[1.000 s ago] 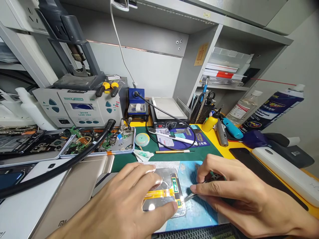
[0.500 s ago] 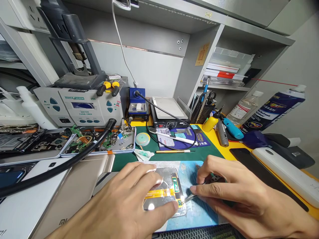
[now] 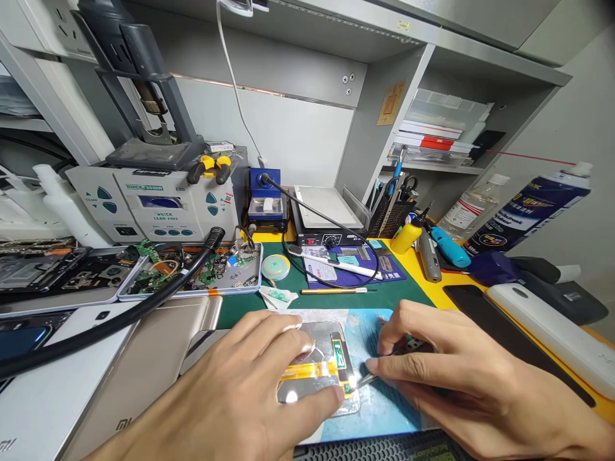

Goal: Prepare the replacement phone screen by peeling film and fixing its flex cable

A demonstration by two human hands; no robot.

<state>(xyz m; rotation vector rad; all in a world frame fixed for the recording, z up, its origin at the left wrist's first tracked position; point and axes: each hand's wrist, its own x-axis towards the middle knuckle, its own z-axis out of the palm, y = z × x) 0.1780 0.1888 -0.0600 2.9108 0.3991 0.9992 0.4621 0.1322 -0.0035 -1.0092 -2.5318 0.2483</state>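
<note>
Two hands worked at the lower centre of the frame. The left hand (image 3: 250, 390) lay spread, fingers pressing down one silvery metal plate (image 3: 321, 358) (crossed by one yellow flex strip (image 3: 307, 370)) on the blue mat (image 3: 384, 410). The right hand (image 3: 451, 378) pinched one pair of tweezers (image 3: 368, 379), tip touching the plate's right edge. One parts tray (image 3: 192, 272) sat at middle left, and one spray can (image 3: 528, 211) at right.

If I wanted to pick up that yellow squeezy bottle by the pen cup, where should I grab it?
Grab the yellow bottle around its fat middle, coming from the front. It stands nearly upright, its black nozzle is thin and pointy, and the pen cup crowds it behind and to the left.
</note>
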